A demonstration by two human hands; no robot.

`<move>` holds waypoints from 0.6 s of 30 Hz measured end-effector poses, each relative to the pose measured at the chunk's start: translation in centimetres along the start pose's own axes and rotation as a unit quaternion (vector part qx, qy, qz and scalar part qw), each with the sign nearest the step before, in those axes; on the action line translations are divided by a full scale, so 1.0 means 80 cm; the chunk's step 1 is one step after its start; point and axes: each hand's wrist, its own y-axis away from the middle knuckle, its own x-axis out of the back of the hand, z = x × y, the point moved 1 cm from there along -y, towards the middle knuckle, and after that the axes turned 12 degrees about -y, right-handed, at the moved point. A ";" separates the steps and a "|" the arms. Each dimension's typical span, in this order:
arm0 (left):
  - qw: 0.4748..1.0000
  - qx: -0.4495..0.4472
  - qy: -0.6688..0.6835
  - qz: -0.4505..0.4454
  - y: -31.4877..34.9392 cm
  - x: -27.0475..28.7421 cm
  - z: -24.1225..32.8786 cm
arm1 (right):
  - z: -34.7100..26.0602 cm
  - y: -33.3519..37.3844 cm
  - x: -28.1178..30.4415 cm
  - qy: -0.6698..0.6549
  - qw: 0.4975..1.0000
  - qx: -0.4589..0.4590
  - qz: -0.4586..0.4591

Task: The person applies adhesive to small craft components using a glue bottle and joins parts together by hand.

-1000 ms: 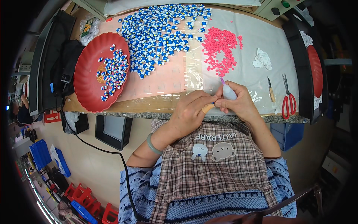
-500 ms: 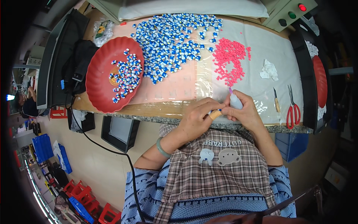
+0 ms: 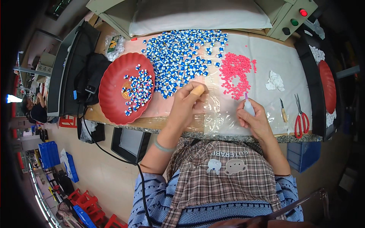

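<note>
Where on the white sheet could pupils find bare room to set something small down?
The white sheet looks bare in a strip between the small pink pieces and the crumpled white tissue, and beyond that tissue toward the beige cabinet with round buttons. It is crowded to the left, where blue-and-white pieces spread beside the scalloped red dish.

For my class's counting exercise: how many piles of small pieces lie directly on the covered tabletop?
2: the blue-and-white pile, right of the red scalloped dish, and the pink pile, just beyond the right hand. No third pile seems hidden.
</note>
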 end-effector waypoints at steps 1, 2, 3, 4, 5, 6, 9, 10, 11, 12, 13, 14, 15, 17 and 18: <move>1.000 -0.001 -0.001 -0.002 -0.010 0.000 0.007 | 0.001 0.001 0.001 0.000 1.000 -0.002 0.003; 0.961 -0.147 -0.228 0.055 -0.020 -0.001 0.020 | 0.001 0.001 0.002 -0.001 1.000 -0.001 0.004; 0.847 -0.284 -0.436 0.109 -0.027 -0.004 0.029 | 0.002 0.001 0.002 -0.002 1.000 -0.001 0.002; 0.821 -0.268 -0.489 0.118 -0.034 -0.005 0.030 | 0.002 0.001 0.003 -0.004 1.000 -0.001 -0.001; 0.821 -0.269 -0.489 0.117 -0.041 -0.006 0.030 | 0.002 0.001 0.003 -0.004 1.000 0.000 0.001; 0.775 -0.289 -0.548 0.125 -0.046 -0.007 0.028 | 0.000 0.002 0.002 -0.001 1.000 0.000 0.002; 0.718 -0.305 -0.613 0.122 -0.057 -0.008 0.021 | -0.002 0.005 0.003 0.008 1.000 0.000 0.006; 0.702 -0.315 -0.627 0.119 -0.059 -0.010 0.020 | -0.002 0.005 0.003 0.013 1.000 0.001 0.009; 0.686 -0.323 -0.641 0.115 -0.060 -0.011 0.020 | -0.001 0.006 0.004 0.013 1.000 0.000 0.010; 0.687 -0.323 -0.641 0.114 -0.062 -0.012 0.019 | -0.001 0.006 0.004 0.011 1.000 0.002 0.011; 0.670 -0.335 -0.652 0.119 -0.064 -0.014 0.018 | -0.002 0.006 0.004 0.008 1.000 0.004 0.013; 0.652 -0.347 -0.662 0.125 -0.065 -0.015 0.017 | -0.002 0.006 0.006 0.008 1.000 0.004 0.014; 0.654 -0.347 -0.661 0.122 -0.064 -0.016 0.016 | -0.002 0.007 0.009 0.022 1.000 0.001 0.012; 0.773 -0.327 -0.535 0.101 -0.060 -0.013 0.017 | -0.005 0.009 0.010 0.036 0.999 -0.002 0.015; 0.818 -0.327 -0.466 0.080 -0.059 -0.015 0.018 | -0.010 0.010 0.008 0.019 0.999 0.017 0.024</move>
